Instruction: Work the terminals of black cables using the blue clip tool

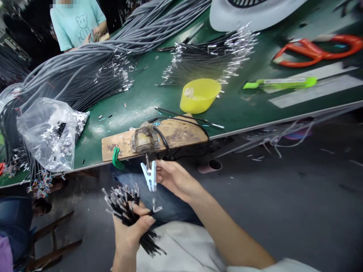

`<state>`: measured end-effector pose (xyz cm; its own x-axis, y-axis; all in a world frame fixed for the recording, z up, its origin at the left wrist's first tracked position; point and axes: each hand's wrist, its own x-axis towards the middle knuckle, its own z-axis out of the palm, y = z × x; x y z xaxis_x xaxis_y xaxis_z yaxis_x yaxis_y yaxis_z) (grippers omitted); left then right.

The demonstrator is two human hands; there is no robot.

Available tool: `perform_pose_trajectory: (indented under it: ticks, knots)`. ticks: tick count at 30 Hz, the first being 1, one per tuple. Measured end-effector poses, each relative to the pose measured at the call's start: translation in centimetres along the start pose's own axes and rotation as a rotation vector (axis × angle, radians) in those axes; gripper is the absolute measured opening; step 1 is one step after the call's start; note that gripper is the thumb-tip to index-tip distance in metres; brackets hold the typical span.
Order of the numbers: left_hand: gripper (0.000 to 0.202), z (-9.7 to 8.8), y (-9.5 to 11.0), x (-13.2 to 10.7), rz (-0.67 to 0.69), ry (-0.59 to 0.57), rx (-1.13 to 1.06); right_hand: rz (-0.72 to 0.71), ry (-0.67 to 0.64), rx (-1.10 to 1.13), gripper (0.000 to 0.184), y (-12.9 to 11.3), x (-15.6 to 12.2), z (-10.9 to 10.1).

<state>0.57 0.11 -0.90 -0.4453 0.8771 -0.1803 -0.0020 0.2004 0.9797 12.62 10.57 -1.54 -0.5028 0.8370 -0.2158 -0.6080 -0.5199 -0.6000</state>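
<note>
My left hand (132, 228) is closed round a bundle of short black wires (122, 204) with bare metal tips fanned out upward. One silvery tip sticks out beside my thumb. My right hand (172, 178) pinches a white plastic clip (149, 175) that grips a small metal piece, held just below the table edge. Right above it a wooden board (176, 136) with a worn metal fixture (144, 139) is fastened to the table by a green clamp (117, 159).
The green table (136, 102) carries a yellow bowl (200, 95), thick grey cable bundles (85, 71), black wires with silver tips (210, 56), a plastic bag (48, 132), orange scissors (314, 51) and a green knife (280, 83). A person in a teal shirt (76, 24) works opposite.
</note>
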Motion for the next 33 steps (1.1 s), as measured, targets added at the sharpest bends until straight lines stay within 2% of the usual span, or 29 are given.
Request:
perform_pose_trajectory:
  ticks: [3,5,10,15,17,19,22,25,28,31,33]
  knots:
    - [0.027,-0.1,0.7,0.2,0.1,0.022,0.077,-0.034,-0.068,0.02,0.042,-0.3,0.7,1.2]
    - [0.024,0.2,1.1,0.5,0.147,0.042,0.108,-0.05,-0.059,0.065,0.039,-0.2,0.8,1.9]
    - [0.018,1.1,1.5,1.1,0.163,0.059,0.125,-0.043,-0.04,0.168,0.034,0.3,0.7,2.4]
    - [0.019,1.1,1.2,1.3,0.137,-0.001,0.099,0.107,-0.075,0.233,0.042,1.2,0.5,1.3]
    - [0.022,0.8,1.0,1.1,0.143,-0.007,0.103,0.154,-0.052,0.261,0.043,1.8,0.4,0.2]
    - [0.024,0.5,0.6,0.8,0.139,-0.009,0.114,0.139,0.0,0.25,0.042,2.3,0.1,-0.9]
    - [0.025,0.0,0.1,0.1,0.085,-0.035,0.113,0.034,0.086,0.101,0.038,2.9,-1.0,-2.3]
    - [0.022,0.0,-0.2,-0.4,0.017,0.002,0.135,-0.115,0.192,-0.184,0.033,2.9,-2.6,-2.8]
    - [0.021,0.3,-0.1,-0.5,-0.05,0.022,0.131,-0.365,0.287,-0.476,0.022,2.9,-4.1,-2.2]
    - [0.016,0.8,0.0,-0.6,-0.057,-0.027,0.111,-0.652,0.279,-0.758,0.01,3.1,-5.0,-0.8]
    - [0.017,1.0,-0.1,-0.8,-0.064,-0.038,0.112,-0.754,0.21,-0.907,0.002,3.3,-5.2,0.2]
